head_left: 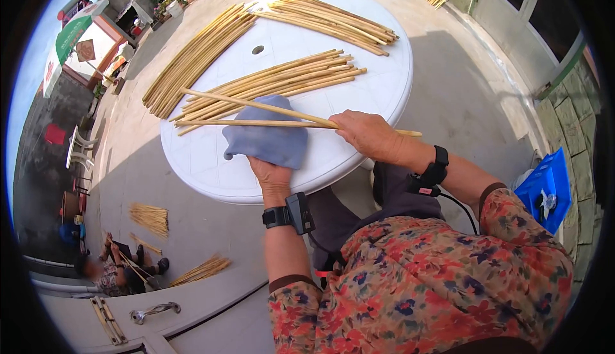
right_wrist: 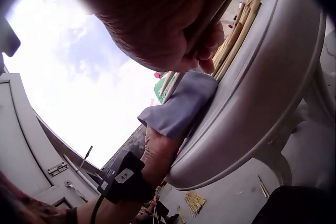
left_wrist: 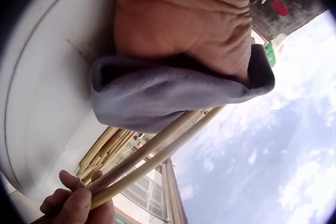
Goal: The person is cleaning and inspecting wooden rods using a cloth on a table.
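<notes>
My right hand (head_left: 368, 135) grips two thin pale-yellow sticks (head_left: 250, 123) near one end, a short length jutting out past the palm. From there they spread slightly apart and run leftward across a blue-grey cloth (head_left: 272, 142). My left hand (head_left: 270, 173) holds this cloth from below, at the near side of the table; its fingers are hidden in the folds. In the left wrist view the cloth (left_wrist: 157, 92) wraps over the fingers, and the sticks (left_wrist: 157, 150) meet its far side. Beyond the cloth lies a bundle of similar sticks (head_left: 275, 82) on the white table (head_left: 346, 107).
Two more stick bundles lie along the table's far left (head_left: 198, 59) and far side. On the ground are other bundles (head_left: 148, 219). A seated person (head_left: 118, 264) handles sticks at lower left. A blue container (head_left: 544, 190) stands at right, near a wall.
</notes>
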Available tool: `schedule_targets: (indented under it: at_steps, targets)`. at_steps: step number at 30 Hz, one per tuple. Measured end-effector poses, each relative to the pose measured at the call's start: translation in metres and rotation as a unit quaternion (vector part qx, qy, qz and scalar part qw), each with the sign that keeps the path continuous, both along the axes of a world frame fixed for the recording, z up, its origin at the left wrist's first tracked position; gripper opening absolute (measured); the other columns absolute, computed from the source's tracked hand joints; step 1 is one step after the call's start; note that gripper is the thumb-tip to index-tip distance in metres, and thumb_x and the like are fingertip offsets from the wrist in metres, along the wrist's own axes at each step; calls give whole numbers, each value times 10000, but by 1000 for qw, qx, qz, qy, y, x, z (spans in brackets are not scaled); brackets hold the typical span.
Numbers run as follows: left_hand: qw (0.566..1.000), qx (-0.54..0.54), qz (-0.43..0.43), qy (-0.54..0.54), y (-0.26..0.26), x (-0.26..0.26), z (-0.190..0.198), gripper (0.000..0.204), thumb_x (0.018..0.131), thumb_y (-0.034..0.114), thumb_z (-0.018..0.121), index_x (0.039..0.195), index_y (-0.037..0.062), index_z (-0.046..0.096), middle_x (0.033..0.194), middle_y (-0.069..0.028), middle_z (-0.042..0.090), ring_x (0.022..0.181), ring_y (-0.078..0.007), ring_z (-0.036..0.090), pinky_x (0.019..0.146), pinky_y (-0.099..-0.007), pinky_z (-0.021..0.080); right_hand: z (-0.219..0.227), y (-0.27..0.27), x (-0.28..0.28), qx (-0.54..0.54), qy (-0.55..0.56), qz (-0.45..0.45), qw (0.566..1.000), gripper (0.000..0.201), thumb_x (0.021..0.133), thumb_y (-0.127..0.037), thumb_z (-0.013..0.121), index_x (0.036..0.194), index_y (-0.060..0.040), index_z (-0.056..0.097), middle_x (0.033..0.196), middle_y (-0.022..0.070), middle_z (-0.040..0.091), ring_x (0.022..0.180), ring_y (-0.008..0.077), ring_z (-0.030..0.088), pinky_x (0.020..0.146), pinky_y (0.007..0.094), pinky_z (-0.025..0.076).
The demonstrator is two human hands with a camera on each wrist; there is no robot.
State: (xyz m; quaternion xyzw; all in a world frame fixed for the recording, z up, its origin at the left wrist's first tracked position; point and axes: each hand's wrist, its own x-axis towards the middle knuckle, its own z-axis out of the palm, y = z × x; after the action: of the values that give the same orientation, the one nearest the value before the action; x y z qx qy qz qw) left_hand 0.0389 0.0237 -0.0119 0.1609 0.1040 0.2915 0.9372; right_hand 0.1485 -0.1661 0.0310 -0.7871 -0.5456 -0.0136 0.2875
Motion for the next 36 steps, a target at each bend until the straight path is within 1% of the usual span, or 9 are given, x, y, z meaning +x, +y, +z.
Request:
schedule_targets:
  at_steps: [6, 8, 9, 15, 18, 21, 24, 31, 36]
  targets:
    - [1000, 14, -8, -22, -12, 7, 2, 459, 861, 414, 494, 1193, 101, 450, 1208, -39, 491, 1102, -221, 459, 966, -384, 357, -14, 25, 1, -54, -50, 35, 997, 261, 834, -97, 471, 1092, -67, 447, 858, 122, 535, 775, 299, 570, 629, 386, 483]
    - [997, 78, -16, 3, -12, 10, 1, 418, 868, 354, 509, 1179, 80, 455, 1188, -44, 501, 1106, -219, 452, 981, -380, 339, -12, 29, -3, -104, -69, 33, 992, 311, 807, -69, 467, 1114, -58, 424, 851, 131, 532, 731, 304, 577, 594, 380, 491]
    - [996, 84, -19, 5, -13, 9, 0, 358, 877, 283, 514, 1158, 67, 467, 1190, -51, 497, 1115, -216, 442, 993, -376, 322, -11, 29, -6, -104, -70, 35, 992, 311, 807, -69, 467, 1114, -58, 424, 851, 131, 532, 731, 304, 577, 594, 380, 491]
    - [992, 98, 44, 73, -12, 14, -4, 297, 892, 240, 494, 1117, 46, 485, 1142, -71, 532, 1040, -211, 503, 950, -364, 381, -14, 34, -19, -80, -95, 49, 991, 318, 773, -50, 467, 1083, -19, 408, 832, 154, 536, 727, 302, 596, 571, 369, 504]
    - [993, 84, 68, 43, -8, 14, -10, 279, 905, 227, 461, 1109, 38, 486, 1091, -74, 554, 992, -211, 532, 922, -355, 412, -17, 33, -25, -67, -95, 59, 991, 400, 769, -59, 478, 1158, -32, 390, 858, 143, 522, 721, 294, 594, 573, 365, 506]
    - [996, 52, 67, 42, -4, 6, -9, 322, 908, 291, 423, 1098, 40, 489, 1065, -63, 559, 968, -205, 536, 887, -338, 429, -12, 22, -36, -80, -37, 69, 994, 445, 818, -138, 515, 1237, -105, 371, 896, 132, 499, 711, 303, 591, 585, 368, 506]
    - [994, 57, 83, 52, -4, 5, -11, 367, 897, 355, 411, 1093, 55, 493, 1072, -51, 557, 950, -193, 535, 858, -324, 432, -11, 10, -41, -64, 9, 81, 995, 434, 833, -173, 524, 1235, -109, 372, 894, 138, 499, 702, 310, 590, 585, 378, 504]
    - [992, 52, 87, 78, -5, 5, -3, 368, 888, 351, 402, 1083, 57, 509, 1084, -50, 559, 963, -189, 530, 868, -317, 417, -18, 11, -48, -121, -44, 56, 990, 493, 802, -77, 467, 1275, -70, 325, 870, 146, 504, 647, 325, 589, 552, 390, 504]
    - [988, 66, 101, 92, -6, 9, -7, 375, 887, 341, 395, 1089, 45, 509, 1103, -69, 554, 995, -201, 519, 885, -334, 408, -5, 0, -39, -136, -71, 94, 984, 545, 777, -43, 451, 1300, -47, 296, 815, 156, 506, 580, 322, 583, 514, 370, 500]
